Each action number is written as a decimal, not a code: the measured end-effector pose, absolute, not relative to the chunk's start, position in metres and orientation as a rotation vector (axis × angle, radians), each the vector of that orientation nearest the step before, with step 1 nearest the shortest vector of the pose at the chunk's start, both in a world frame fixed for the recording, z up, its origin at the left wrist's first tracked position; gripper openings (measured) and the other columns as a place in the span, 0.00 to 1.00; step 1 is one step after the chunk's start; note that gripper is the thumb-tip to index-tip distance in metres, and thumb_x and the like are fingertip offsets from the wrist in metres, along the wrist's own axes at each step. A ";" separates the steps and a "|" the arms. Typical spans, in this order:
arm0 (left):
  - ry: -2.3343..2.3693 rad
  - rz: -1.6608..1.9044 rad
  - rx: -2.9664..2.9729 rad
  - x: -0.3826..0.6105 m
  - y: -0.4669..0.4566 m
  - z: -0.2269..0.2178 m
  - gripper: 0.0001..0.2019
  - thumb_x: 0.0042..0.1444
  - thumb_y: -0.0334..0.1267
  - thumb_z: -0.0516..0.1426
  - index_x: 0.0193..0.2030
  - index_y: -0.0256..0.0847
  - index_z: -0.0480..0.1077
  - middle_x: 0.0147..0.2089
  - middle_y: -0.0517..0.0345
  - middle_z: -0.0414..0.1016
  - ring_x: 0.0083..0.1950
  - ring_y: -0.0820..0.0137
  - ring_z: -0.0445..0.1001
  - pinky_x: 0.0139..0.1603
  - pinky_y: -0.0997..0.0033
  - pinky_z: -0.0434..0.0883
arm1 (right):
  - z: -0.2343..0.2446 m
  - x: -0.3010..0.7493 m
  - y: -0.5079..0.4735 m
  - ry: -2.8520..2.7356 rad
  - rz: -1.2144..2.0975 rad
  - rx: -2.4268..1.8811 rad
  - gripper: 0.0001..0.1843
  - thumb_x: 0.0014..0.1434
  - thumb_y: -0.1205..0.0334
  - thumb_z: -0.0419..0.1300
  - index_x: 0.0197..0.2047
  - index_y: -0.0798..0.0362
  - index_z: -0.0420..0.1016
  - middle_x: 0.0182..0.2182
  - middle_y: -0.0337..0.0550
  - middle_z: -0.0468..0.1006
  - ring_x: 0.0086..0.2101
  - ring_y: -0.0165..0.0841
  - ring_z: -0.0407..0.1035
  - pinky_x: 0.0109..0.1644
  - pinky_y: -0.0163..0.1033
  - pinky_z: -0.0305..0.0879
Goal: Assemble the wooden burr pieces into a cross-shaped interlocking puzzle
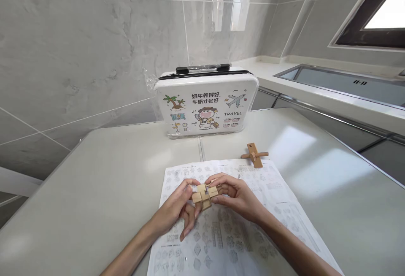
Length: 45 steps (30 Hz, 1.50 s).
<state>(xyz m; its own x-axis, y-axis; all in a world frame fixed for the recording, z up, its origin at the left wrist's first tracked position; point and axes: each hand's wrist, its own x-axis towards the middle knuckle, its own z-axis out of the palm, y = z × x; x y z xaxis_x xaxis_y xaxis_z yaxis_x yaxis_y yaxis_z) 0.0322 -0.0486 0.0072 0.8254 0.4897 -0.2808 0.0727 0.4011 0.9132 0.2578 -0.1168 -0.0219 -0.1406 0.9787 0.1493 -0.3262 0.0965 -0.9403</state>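
Between my two hands is a light wooden block puzzle (205, 196) made of several interlocking pieces, with a small gap near its middle. My left hand (179, 206) grips its left side, thumb and index finger on the blocks and the lower fingers curled loosely beneath. On the right side, my right hand (237, 193) pinches the puzzle between thumb and fingers. Under both hands lies a large printed instruction sheet (265, 225) with rows of small diagrams. Beyond my right hand, a darker wooden puzzle (253, 155) of crossed pieces, marked "2", rests at the sheet's far edge.
A white, plastic-wrapped carry case (209, 103) with cartoon prints stands at the back of the pale table (95, 191), near the grey tiled wall (95, 48). To the right is a counter (265, 71) with a sink (341, 82).
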 end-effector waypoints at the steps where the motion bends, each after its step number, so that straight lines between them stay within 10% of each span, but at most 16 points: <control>1: 0.577 0.302 1.162 0.033 -0.049 0.008 0.23 0.71 0.61 0.49 0.59 0.45 0.57 0.31 0.63 0.74 0.15 0.75 0.72 0.12 0.82 0.64 | -0.022 0.257 -0.117 -1.152 1.344 -0.816 0.13 0.60 0.63 0.73 0.48 0.45 0.83 0.54 0.45 0.77 0.50 0.38 0.76 0.51 0.42 0.77; 21: 0.703 0.515 1.154 0.034 -0.047 0.007 0.16 0.67 0.52 0.60 0.44 0.39 0.71 0.25 0.67 0.64 0.20 0.79 0.59 0.21 0.79 0.63 | -0.017 0.268 -0.113 -0.807 1.393 -1.036 0.21 0.63 0.45 0.68 0.50 0.52 0.76 0.50 0.51 0.83 0.32 0.33 0.78 0.33 0.38 0.73; 30: 0.663 0.372 1.284 0.033 -0.048 0.006 0.19 0.69 0.54 0.57 0.46 0.37 0.73 0.19 0.68 0.65 0.17 0.79 0.59 0.23 0.76 0.63 | -0.013 0.262 -0.117 -1.060 1.487 -0.930 0.19 0.63 0.44 0.69 0.39 0.52 0.77 0.25 0.38 0.78 0.24 0.31 0.71 0.29 0.37 0.68; 45: 0.677 0.269 1.368 0.033 -0.050 0.008 0.24 0.65 0.61 0.59 0.45 0.39 0.71 0.23 0.67 0.68 0.17 0.79 0.59 0.19 0.78 0.56 | -0.020 0.253 -0.122 -1.105 1.670 -0.905 0.18 0.58 0.50 0.75 0.40 0.52 0.75 0.28 0.37 0.79 0.25 0.29 0.70 0.30 0.35 0.67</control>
